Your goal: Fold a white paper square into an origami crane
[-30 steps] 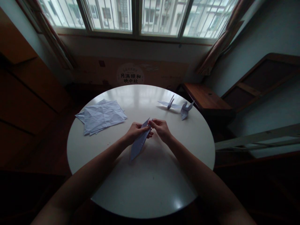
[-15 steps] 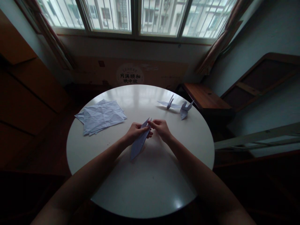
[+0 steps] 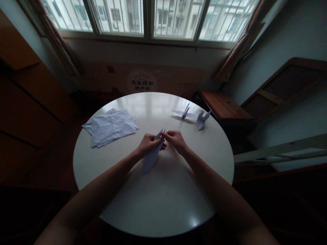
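Note:
A long, narrow folded white paper is held above the middle of the round white table. My left hand grips its upper part from the left, fingers wrapped round it. My right hand pinches the pointed top flaps from the right. The paper's lower tip points down toward me. Both hands meet at the top of the paper.
A loose pile of creased white sheets lies at the table's left. Two finished paper cranes stand at the far right. A wooden side table sits beyond the right edge, a window behind.
The hands and the paper have stayed almost in place; the fingers at the paper's top have drawn slightly closer together.

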A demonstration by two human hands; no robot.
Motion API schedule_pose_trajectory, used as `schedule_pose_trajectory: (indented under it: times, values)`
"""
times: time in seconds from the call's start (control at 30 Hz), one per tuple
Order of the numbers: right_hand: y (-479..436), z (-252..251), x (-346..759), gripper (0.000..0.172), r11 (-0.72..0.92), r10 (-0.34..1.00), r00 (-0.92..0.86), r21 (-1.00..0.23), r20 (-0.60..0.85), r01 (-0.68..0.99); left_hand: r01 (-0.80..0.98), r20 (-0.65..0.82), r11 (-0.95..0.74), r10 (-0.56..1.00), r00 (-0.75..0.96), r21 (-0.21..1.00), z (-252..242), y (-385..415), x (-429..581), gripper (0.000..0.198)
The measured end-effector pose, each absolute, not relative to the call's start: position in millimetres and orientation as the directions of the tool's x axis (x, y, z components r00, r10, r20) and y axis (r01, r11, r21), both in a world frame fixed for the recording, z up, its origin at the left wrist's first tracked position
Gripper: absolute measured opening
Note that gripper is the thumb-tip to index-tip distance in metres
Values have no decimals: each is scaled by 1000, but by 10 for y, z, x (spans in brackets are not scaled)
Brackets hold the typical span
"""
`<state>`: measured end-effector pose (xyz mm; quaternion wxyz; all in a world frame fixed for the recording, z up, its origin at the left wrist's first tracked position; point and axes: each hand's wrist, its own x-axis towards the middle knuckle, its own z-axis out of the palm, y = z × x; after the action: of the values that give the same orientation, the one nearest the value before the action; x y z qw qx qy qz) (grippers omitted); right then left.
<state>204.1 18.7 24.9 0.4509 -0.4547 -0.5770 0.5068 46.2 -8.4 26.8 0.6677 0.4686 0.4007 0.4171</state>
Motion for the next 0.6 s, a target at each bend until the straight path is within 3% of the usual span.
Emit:
schedule_pose_trajectory:
  times: [0.3, 0.47, 0.6]
  values:
    - [140, 295, 2028, 48, 393, 918, -125, -906, 376, 158, -257, -223, 357, 873, 434, 898, 298, -62, 419, 49]
    - [122, 282, 1997, 47, 277, 947, -168, -961, 274, -7, -122, -80, 125, 944, 320, 985, 339, -89, 437, 46]
    - [140, 252, 2009, 46, 374, 921, -149, -924, 359, 85, -146, -128, 195, 919, 374, 970, 370, -93, 428, 49]
